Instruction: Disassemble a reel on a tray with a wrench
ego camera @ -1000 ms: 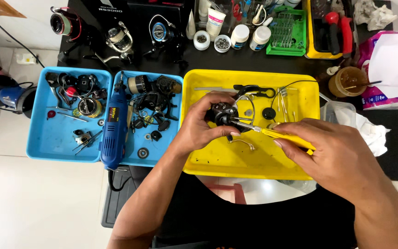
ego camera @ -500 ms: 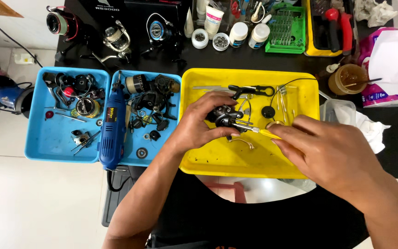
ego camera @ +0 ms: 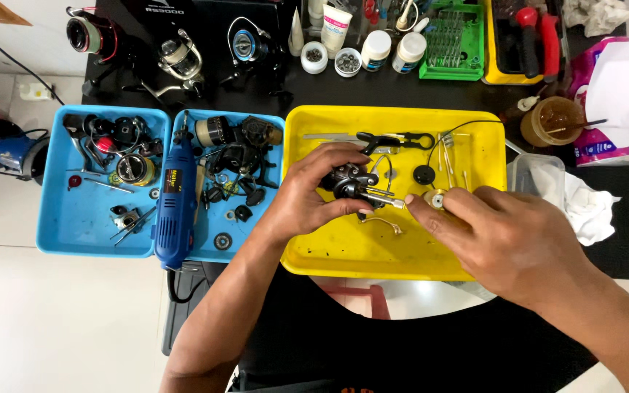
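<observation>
Reel body: a small black fishing-reel body (ego camera: 349, 182) with a metal shaft pointing right is being held just above the yellow tray (ego camera: 343, 251), centre of the frame.
Handling: it is judged rigid, compact and fairly heavy for its size; greasy metal may be making it slippery, so the black housing is being taken as the hold, not the thin shaft.
Small part: a brass-coloured ring-shaped piece (ego camera: 437, 198) is being pinched just right of the shaft tip; it is judged light and easily dropped.
Left hand: the left hand (ego camera: 307, 196) is being wrapped round the housing from the left, fingers curled over the top and clamped on it, thumb beneath.
Right hand: the right hand (ego camera: 507, 244) is being reached in from the lower right, fingertips together on the brass piece, wrist angled towards the shaft.
Surroundings: black pliers (ego camera: 391, 140) and loose wire parts are lying in the tray's upper half; two blue trays (ego camera: 74, 233) with reel parts and a blue rotary tool (ego camera: 176, 200) are lying at the left.
</observation>
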